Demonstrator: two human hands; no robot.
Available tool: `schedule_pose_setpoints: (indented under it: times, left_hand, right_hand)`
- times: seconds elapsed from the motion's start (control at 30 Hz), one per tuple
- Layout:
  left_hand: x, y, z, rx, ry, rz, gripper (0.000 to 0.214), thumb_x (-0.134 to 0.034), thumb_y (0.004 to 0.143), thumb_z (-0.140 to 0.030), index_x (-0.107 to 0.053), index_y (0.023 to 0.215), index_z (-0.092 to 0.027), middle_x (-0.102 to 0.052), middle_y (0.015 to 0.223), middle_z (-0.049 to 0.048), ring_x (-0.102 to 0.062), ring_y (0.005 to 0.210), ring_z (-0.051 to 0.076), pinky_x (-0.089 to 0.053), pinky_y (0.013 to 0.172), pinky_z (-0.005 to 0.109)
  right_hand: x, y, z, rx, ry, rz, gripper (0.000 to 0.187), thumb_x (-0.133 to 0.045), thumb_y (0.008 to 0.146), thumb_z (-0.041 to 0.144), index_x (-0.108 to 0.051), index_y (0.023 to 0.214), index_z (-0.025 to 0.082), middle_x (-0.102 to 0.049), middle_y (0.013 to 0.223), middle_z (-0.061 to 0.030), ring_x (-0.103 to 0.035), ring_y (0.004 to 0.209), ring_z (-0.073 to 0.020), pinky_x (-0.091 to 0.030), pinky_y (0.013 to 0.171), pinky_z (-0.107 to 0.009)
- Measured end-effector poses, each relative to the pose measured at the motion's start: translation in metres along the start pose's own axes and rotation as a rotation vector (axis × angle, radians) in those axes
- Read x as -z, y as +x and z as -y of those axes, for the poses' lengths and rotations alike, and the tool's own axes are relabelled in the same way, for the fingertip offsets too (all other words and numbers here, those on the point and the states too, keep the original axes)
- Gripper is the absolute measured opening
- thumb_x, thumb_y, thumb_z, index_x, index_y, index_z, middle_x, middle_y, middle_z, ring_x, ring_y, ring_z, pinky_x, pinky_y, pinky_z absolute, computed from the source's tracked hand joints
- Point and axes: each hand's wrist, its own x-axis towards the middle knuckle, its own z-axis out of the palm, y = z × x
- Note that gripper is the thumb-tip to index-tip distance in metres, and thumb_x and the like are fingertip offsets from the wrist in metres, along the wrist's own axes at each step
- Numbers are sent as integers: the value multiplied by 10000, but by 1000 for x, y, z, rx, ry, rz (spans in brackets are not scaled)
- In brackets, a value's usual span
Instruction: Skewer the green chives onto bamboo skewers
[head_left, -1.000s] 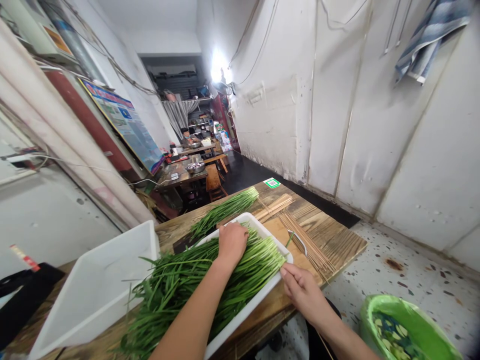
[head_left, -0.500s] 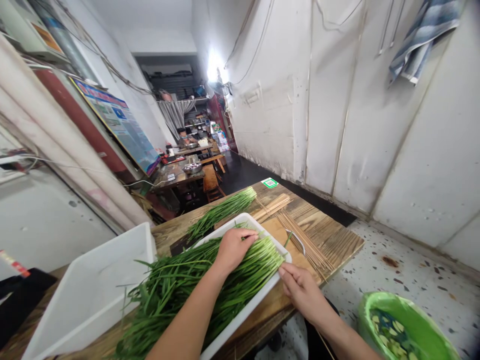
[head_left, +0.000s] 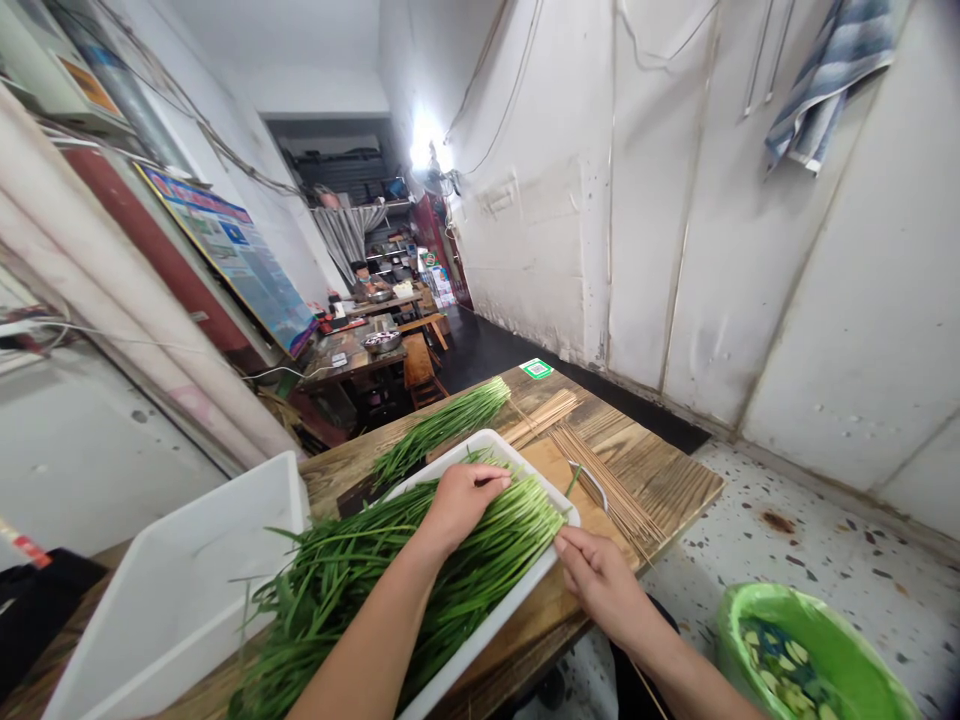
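Note:
A white tray [head_left: 491, 622] holds a large heap of garlic chives [head_left: 337, 570], their pale cut ends toward the right. Over the heap, my left hand [head_left: 465, 500] is closed, thumb and fingertips pinched together at the chive stalks. At the tray's right corner, my right hand [head_left: 600, 580] is closed in a pinch beside the pale ends. A thin bamboo skewer [head_left: 651, 688] shows below my right wrist, in line with that grip; its upper part is hidden by the hand.
Behind the tray lies another chive bunch [head_left: 442, 430]. Bamboo skewers [head_left: 607, 490] rest on the wooden table [head_left: 675, 475] beside a cutting board [head_left: 551, 460]. An upright white bin [head_left: 195, 560] stands left, a green bucket [head_left: 862, 640] on the floor right. A person [head_left: 367, 283] sits far back.
The view has shifted slightly. Both hands keep nearly the same places over the tray, still pinched.

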Motion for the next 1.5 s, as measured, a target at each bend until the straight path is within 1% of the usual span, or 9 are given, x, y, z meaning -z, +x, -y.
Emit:
schedule_pose_setpoints:
  times: [0.23,0.47,0.6,0.8,0.93,1.1,1.3,1.5]
  left_hand:
    - [2,-1,1,-12,-9,14,271,-558,699,-295,-705,884,-163,-708,905,40,-635,867,204,-448,836,299]
    - [2,-1,0,30,-68,15,295,-575,679,-312,-704,890,-150,-713,877,45,-638,830,210,-467,787,303]
    - [0,-1,-1,51,-83,-3,291,-581,670,-300,-705,884,-146,-715,867,50,-638,825,207,-464,789,300]
    - [0,-1,-2,64,-89,5,289,-577,664,-297,-707,877,-152,-716,856,46,-635,821,207,-459,783,301]
    - [1,-1,-1,65,-93,15,303,-579,663,-306,-704,887,-145,-718,841,45,-633,806,207,-457,768,299]
    - [1,-1,0,78,-116,20,306,-588,664,-316,-702,889,-142,-716,855,42,-632,822,209,-456,782,303]
    - [1,0,2,92,-129,14,306,-595,662,-316,-700,894,-146,-717,851,40,-634,820,205,-460,777,300]
    - [0,-1,0,113,-154,-5,298,-610,647,-304,-707,875,-140,-719,834,50,-635,809,207,-458,770,294]
  right_hand:
    - [1,1,-2,4,-15,4,333,-406,865,416,-359,619,197,-260,466,90,-228,410,-67,-161,396,-207]
    - [1,1,2,-2,-19,8,375,-416,839,482,-340,603,202,-260,458,90,-230,406,-68,-160,394,-209]
    - [2,2,3,-4,-20,12,379,-410,841,486,-336,602,201,-249,463,91,-223,408,-66,-156,394,-208]
    - [2,2,4,-9,-28,5,392,-420,826,506,-340,593,201,-261,458,89,-223,407,-66,-152,393,-211]
    - [2,2,2,-26,-1,12,379,-422,828,498,-344,602,203,-252,450,94,-211,395,-65,-146,387,-210]
    - [2,2,0,-13,-4,9,373,-417,839,480,-335,602,204,-253,456,93,-210,404,-66,-149,390,-209]
    - [2,2,3,-10,-34,3,380,-421,831,490,-342,593,204,-272,450,88,-225,402,-70,-157,392,-211]
    - [2,2,6,-18,-30,4,371,-430,827,483,-358,595,202,-262,441,92,-216,395,-69,-150,392,-213]
